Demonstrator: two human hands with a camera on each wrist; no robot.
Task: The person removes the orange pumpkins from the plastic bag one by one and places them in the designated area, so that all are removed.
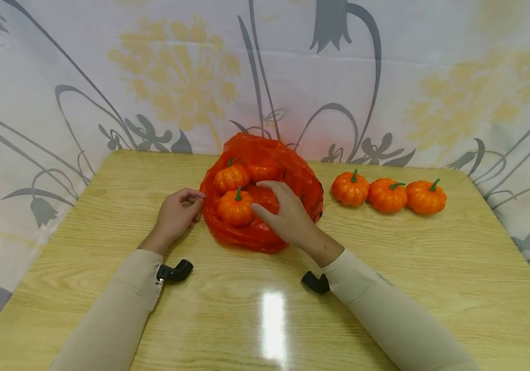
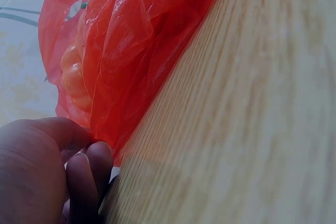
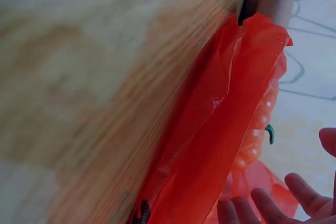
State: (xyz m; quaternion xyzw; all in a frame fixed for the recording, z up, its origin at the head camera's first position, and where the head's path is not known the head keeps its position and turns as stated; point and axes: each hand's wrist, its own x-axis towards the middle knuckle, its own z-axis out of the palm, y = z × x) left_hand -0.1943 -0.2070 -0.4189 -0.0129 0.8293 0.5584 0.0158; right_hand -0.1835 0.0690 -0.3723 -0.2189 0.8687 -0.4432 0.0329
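Note:
A thin red plastic bag (image 1: pixel 251 239) lies spread open on the table. Inside sit small orange pumpkins with green stems: a front one (image 1: pixel 236 210), one behind it (image 1: pixel 231 178), and a third partly hidden at the back (image 1: pixel 265 172). At the bag's left edge, my left hand (image 1: pixel 175 216) pinches the plastic between thumb and fingers, as the left wrist view shows. My right hand (image 1: pixel 289 214) hovers over the bag's right half, fingers spread and apart from the thumb, holding nothing. In the right wrist view its fingertips (image 3: pixel 262 203) show beyond the bag's rim.
Three more pumpkins stand in a row right of the bag: a left one (image 1: pixel 350 189), a middle one (image 1: pixel 387 196) and a right one (image 1: pixel 426 198). The wooden table (image 1: pixel 227 309) ends at a flower-patterned cloth (image 1: pixel 292 77) behind.

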